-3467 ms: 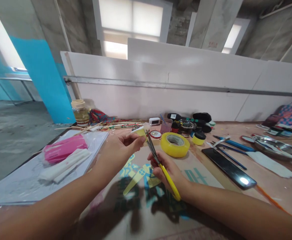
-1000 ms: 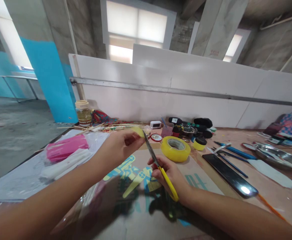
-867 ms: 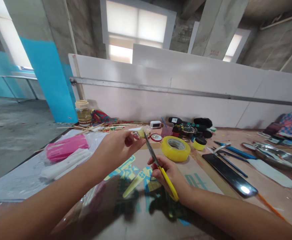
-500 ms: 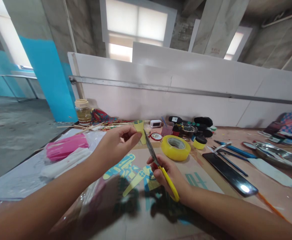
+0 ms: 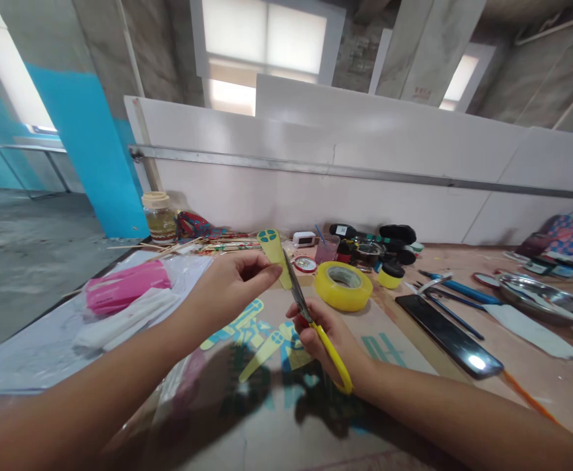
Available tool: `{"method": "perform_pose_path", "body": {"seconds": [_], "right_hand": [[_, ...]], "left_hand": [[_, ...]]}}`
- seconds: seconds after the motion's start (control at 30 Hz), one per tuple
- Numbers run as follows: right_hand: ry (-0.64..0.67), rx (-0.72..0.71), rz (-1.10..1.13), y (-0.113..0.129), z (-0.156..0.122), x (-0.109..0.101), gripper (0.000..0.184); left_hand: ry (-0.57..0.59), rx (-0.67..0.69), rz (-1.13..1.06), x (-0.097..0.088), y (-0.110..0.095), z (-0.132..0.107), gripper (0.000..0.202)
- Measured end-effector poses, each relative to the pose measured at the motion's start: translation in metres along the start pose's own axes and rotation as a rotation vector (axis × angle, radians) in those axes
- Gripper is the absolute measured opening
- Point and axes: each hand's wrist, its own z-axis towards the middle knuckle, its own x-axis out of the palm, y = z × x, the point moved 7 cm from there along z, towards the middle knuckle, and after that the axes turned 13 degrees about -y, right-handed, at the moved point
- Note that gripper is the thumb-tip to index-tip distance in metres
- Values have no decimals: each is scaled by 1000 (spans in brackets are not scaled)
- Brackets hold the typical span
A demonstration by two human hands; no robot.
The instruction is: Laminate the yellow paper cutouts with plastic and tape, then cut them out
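Observation:
Between thumb and fingers, my left hand (image 5: 247, 278) pinches a yellow paper cutout (image 5: 273, 252) with a rounded top bearing a teal four-part design. My right hand (image 5: 330, 337) grips yellow-handled scissors (image 5: 333, 356), their blades pointing up and lying along the cutout's right edge. Whether the blades are cutting into it I cannot tell. Below the hands, a similar yellow cutout (image 5: 265, 353) lies among several yellow and blue paper pieces (image 5: 247, 330) on a board with teal print. A roll of yellow tape (image 5: 343, 288) rests just beyond my right hand.
To the left lie a pink packet (image 5: 127, 286) and white plastic wrapping. A lidded jar (image 5: 159, 216) and thin sticks stand or lie at the back. On the right are a black phone (image 5: 448, 333), blue pens, a white strip and a metal dish (image 5: 546, 297).
The cutout in my left hand has tilted, its round top shifting up and left so more of its design shows. The scissors stay close beside it. The view has shifted slightly.

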Motion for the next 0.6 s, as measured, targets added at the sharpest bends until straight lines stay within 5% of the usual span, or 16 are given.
{"method": "perform_pose_path", "body": {"seconds": [0.6], "right_hand": [[-30,36,66,-7,0,0,64]], "left_hand": [[-2,-12,-37,1,4,3,34]]}}
